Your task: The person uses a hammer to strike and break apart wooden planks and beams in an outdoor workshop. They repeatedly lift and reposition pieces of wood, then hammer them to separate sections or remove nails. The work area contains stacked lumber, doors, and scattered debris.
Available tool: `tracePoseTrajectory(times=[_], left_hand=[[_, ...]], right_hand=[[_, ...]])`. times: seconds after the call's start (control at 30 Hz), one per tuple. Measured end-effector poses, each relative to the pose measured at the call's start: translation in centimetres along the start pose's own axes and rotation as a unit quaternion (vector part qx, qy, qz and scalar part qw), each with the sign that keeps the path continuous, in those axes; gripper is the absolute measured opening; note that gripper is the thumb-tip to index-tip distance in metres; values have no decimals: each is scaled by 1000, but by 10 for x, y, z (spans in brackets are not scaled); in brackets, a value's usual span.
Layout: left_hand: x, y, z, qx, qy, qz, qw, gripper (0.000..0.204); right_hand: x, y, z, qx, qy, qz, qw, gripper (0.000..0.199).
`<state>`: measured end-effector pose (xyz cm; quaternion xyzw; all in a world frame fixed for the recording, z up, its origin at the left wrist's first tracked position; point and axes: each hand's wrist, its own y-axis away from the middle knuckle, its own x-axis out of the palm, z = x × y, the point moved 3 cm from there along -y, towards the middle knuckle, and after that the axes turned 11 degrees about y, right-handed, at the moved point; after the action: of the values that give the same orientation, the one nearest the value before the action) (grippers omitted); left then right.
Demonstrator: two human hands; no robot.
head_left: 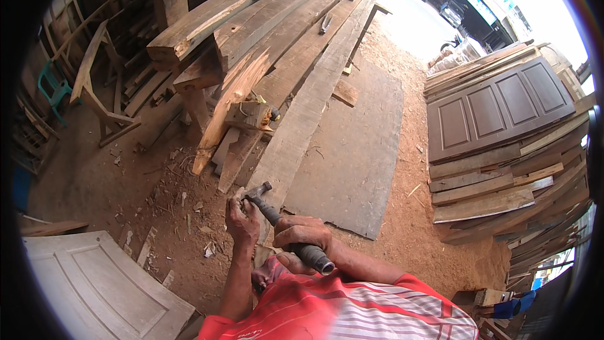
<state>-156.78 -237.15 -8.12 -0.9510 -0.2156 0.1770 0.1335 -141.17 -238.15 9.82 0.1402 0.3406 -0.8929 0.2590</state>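
Observation:
A hammer (272, 214) with a dark, wrapped-looking handle is in my right hand (303, 234), whose fingers close around the handle near its lower end. The hammer's head lies close to the fingers of my left hand (241, 217). Those fingers are curled together at the near end of a long grey-brown plank (324, 88); whatever they pinch is too small or hidden to name. The plank runs away from me, beside several thick, rough beams (251, 0). A short wooden block (248, 115) rests across the near timber ends, left of the plank.
A flat brown sheet (358, 170) covers ground right of the plank. A dark panelled door (497, 110) leans on stacked boards (484, 204) at right. At lower left lies a pale panelled door (107, 283). A green chair (51, 88) stands far left. Blue clothing (513, 308) shows lower right.

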Motion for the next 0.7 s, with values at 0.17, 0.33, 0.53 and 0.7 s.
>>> tracePoseTrajectory(times=[0.17,0.33,0.53,0.7], left_hand=[[-2,-1,1,-3,2,6,1000,26],[-1,-1,-1,-3,0,5,1000,27],[-1,1,3,0,-4,0,1000,28],[-1,0,0,-8,0,0,1000,28]], right_hand=[[0,-2,1,-5,-2,-6,1000,16],[-1,-2,1,3,3,-1,1000,16],[-1,-2,2,3,-2,0,1000,16],[-1,0,1,7,7,7,1000,16]])
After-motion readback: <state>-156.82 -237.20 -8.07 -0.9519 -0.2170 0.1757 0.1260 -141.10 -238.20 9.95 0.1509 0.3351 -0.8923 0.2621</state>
